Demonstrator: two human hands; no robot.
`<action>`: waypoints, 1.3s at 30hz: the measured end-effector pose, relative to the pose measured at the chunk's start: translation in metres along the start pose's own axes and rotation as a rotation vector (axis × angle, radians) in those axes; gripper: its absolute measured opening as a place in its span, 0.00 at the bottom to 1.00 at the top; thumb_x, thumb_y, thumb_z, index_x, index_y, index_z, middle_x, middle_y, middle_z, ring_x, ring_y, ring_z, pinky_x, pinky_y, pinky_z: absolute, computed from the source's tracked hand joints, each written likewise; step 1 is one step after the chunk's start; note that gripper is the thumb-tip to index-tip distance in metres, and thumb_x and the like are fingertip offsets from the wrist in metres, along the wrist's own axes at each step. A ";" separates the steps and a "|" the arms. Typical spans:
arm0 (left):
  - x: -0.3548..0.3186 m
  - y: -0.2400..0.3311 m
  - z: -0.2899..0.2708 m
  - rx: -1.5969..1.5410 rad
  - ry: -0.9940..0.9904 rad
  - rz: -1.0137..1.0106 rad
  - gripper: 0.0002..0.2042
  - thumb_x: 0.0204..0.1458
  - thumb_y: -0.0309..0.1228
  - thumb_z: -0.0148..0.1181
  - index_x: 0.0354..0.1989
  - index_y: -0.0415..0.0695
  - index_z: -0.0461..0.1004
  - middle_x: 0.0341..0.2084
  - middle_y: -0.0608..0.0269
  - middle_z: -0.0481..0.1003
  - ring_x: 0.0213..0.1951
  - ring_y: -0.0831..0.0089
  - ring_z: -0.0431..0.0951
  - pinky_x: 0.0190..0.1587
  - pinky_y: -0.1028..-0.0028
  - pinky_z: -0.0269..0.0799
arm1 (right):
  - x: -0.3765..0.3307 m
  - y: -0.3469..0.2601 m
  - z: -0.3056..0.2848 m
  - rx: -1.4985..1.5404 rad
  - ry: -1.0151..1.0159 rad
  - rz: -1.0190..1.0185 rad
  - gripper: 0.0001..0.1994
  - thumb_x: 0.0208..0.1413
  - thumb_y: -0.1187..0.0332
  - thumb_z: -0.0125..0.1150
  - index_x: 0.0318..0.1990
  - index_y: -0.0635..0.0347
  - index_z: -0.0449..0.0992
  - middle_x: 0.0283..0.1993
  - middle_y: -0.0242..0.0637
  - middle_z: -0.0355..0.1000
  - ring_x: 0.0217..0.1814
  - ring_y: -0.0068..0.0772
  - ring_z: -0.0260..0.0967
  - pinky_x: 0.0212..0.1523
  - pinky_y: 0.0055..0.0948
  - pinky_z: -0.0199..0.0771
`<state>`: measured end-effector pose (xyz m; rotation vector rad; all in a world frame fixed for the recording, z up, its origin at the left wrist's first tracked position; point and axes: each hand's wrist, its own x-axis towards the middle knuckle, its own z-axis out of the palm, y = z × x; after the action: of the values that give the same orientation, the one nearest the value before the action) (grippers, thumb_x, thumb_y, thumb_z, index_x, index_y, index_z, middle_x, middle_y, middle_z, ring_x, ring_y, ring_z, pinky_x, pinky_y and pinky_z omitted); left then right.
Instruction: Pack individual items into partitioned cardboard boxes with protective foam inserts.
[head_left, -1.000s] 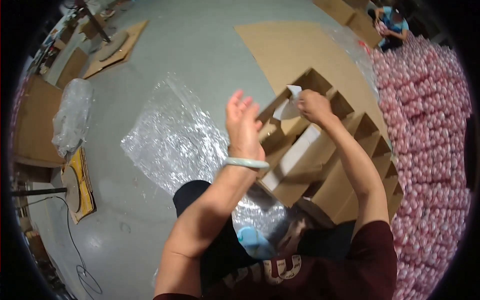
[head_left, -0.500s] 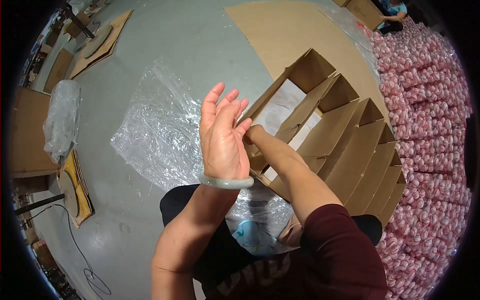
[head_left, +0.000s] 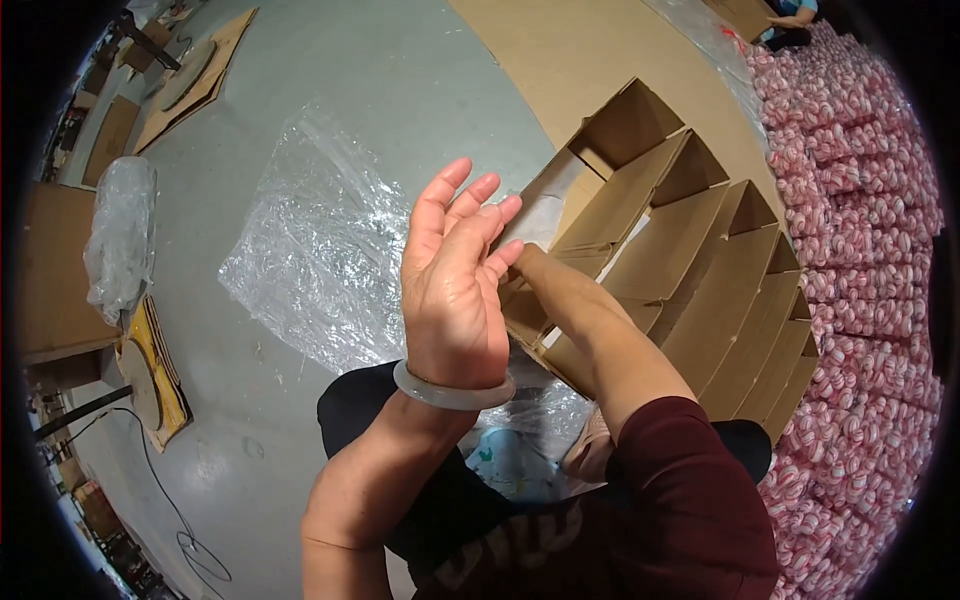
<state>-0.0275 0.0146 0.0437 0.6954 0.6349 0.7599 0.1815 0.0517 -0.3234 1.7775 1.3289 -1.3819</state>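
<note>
My left hand [head_left: 455, 285], wearing a pale bangle [head_left: 455, 393], is raised with its palm toward me and fingers apart, holding nothing. Its fingertips are near the left edge of a row of open brown cardboard boxes [head_left: 690, 285] that slants across the space before me. My right forearm [head_left: 585, 310] crosses over the nearest boxes. The right hand lies behind my left thumb at the boxes' left side, so its fingers and any grip are hidden. A white sheet [head_left: 545, 212] shows inside the first box.
Crumpled clear plastic film [head_left: 320, 250] lies on the grey floor to the left. Flat cardboard [head_left: 540, 60] spreads beyond the boxes. Stacked red-and-white wrapped balls [head_left: 860, 250] line the right side. Another person [head_left: 790, 22] is at the far right.
The cardboard boxes have shifted slightly up and to the right, along with my right forearm. My left hand has moved a little to the right and stays open.
</note>
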 end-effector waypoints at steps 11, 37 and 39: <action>-0.049 0.042 -0.001 0.038 -0.087 0.141 0.28 0.58 0.34 0.45 0.66 0.39 0.49 0.61 0.48 0.57 0.63 0.53 0.59 0.58 0.57 0.61 | -0.073 0.109 -0.064 -0.108 0.676 0.208 0.18 0.48 0.59 0.57 0.48 0.48 0.75 0.54 0.43 0.69 0.49 0.50 0.71 0.50 0.42 0.70; -0.060 0.057 0.003 -0.016 0.019 -0.108 0.26 0.58 0.31 0.44 0.66 0.41 0.50 0.62 0.49 0.58 0.63 0.51 0.59 0.53 0.58 0.68 | -0.115 0.115 -0.081 0.114 0.670 0.441 0.18 0.57 0.68 0.41 0.54 0.57 0.66 0.65 0.46 0.51 0.67 0.55 0.51 0.62 0.47 0.62; -0.050 0.053 0.009 0.008 0.033 -0.136 0.27 0.58 0.33 0.45 0.66 0.42 0.50 0.62 0.50 0.58 0.62 0.52 0.60 0.54 0.59 0.66 | -0.135 0.121 -0.086 0.114 0.746 0.428 0.16 0.57 0.68 0.41 0.51 0.59 0.69 0.64 0.50 0.54 0.65 0.55 0.54 0.61 0.46 0.63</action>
<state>-0.0706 0.0005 0.1016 0.6412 0.7080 0.6439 0.3272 0.0268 -0.1880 2.6060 1.0906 -0.5784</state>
